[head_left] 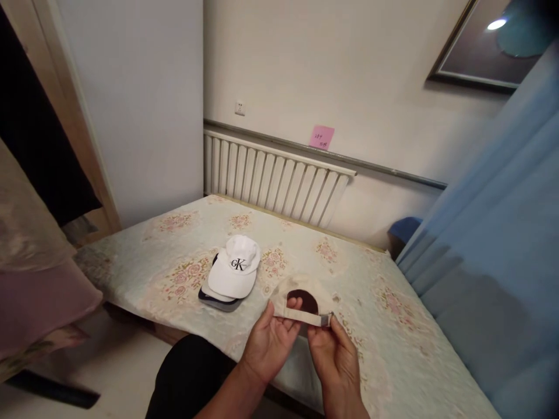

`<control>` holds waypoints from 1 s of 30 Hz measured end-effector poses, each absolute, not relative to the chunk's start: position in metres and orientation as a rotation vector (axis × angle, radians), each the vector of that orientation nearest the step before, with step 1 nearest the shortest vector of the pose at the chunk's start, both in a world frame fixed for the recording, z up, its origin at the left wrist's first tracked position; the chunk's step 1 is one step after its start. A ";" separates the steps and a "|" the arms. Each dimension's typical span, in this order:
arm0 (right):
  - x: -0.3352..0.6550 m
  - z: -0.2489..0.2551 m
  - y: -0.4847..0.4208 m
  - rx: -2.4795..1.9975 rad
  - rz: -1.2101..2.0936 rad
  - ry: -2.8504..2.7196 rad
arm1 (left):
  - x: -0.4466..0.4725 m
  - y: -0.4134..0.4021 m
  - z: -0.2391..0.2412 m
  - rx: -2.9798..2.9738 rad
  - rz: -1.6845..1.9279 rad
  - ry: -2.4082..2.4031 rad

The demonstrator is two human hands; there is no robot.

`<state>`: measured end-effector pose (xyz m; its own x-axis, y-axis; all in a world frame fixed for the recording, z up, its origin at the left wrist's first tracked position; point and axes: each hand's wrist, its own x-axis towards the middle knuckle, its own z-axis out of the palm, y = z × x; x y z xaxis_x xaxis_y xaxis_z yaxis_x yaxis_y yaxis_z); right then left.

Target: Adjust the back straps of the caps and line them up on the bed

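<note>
Both hands hold a cream baseball cap [301, 285] above the bed, with its back strap towards me. A dark red inside shows through the opening over the strap. My left hand [271, 340] grips the strap's left end, thumb outside and fingers reaching under and into the opening. At the strap's right end, my right hand [334, 355] pinches near the metal buckle [325, 319]. Left of the cap lies a stack of caps on the bed, a white cap [236, 267] with black letters on top. Grey and dark brims [220, 302] stick out beneath it.
The caps lie on a bed [384, 326] with a flowered cover. Behind it are a white radiator [279, 174], a pipe and a pink note [322, 137] on the wall. A blue curtain [489, 262] hangs at the right; clothes [39, 262] hang at the left. My knee [187, 378] is near the bed's front edge.
</note>
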<state>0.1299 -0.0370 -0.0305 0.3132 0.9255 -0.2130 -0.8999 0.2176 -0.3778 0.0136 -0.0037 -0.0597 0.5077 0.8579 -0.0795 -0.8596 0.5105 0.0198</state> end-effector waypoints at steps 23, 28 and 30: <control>0.137 -0.039 -0.040 -0.587 1.181 0.031 | 0.015 0.006 -0.047 -0.133 1.057 0.222; 0.133 -0.032 -0.045 -0.537 1.217 -0.031 | 0.015 0.003 -0.045 -0.119 1.036 0.176; 0.129 -0.028 -0.048 -0.509 1.256 -0.061 | 0.016 0.002 -0.045 -0.108 1.019 0.160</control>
<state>0.1292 -0.0480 -0.0280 0.3232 0.9179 -0.2302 -0.8915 0.2137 -0.3995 0.0159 0.0019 -0.0447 0.5136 0.8382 -0.1834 -0.8540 0.5200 -0.0151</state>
